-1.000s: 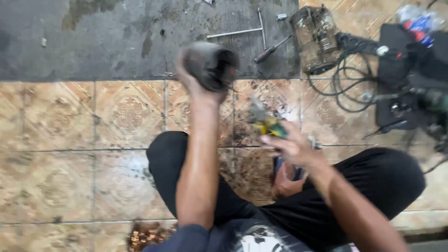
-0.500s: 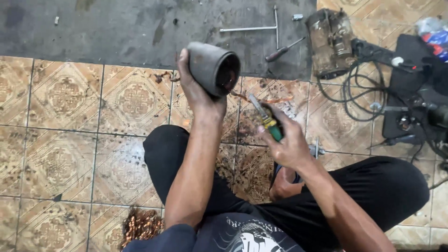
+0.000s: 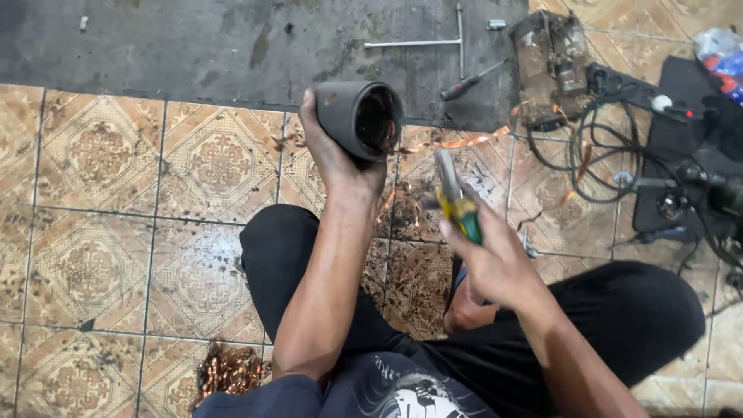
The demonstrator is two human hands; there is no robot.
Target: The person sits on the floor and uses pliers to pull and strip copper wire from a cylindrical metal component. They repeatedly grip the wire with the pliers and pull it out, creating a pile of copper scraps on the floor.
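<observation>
Far off to the right of both hands, at the top corner, lies a crumpled packet [image 3: 720, 58] in blue, red and clear plastic, its print too small to make out. Beyond the held cylinder, on the dark slab, rest a T-shaped wrench [image 3: 433, 40] and a screwdriver [image 3: 472, 80]; just right of those sits a rusty motor part [image 3: 548, 66], with black cables [image 3: 611, 147] coiled beside it. A copper strip [image 3: 457, 142] lies on the tiles between the two hands, and a heap of copper wire [image 3: 228, 370] sits near the left elbow. The left hand [image 3: 334, 159] is closed round a dark grey metal cylinder [image 3: 357, 118], held up off the floor, open end facing right with copper windings inside. The right hand [image 3: 495, 259] is wrapped on green-and-yellow-handled pliers [image 3: 455, 193], whose tip points toward the cylinder's mouth, not touching it.
</observation>
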